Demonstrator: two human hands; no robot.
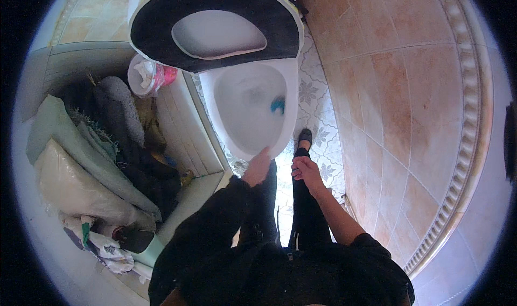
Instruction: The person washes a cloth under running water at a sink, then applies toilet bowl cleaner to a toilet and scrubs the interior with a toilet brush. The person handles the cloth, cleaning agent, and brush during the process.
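Note:
A white toilet bowl (249,104) stands before me. A blue-green patch (278,105) shows on the inner right side of the bowl; I cannot tell whether it is gel or a block. Behind it the toilet seat is raised, with a black seat cover (153,33) on it. My left hand (257,168) is blurred at the bowl's front rim, a finger pointing forward; whether it touches the rim is unclear. My right hand (307,170) hangs in front of my right leg, fingers curled, with nothing visible in it.
On the left, a pink and white bucket (141,78) holds crumpled paper. Below it, an open-topped enclosure holds dark cloths (141,172), a green sheet (66,118) and a plastic-wrapped bundle (80,177). A tiled wall (387,104) runs close along the right, beside the patterned floor (313,92).

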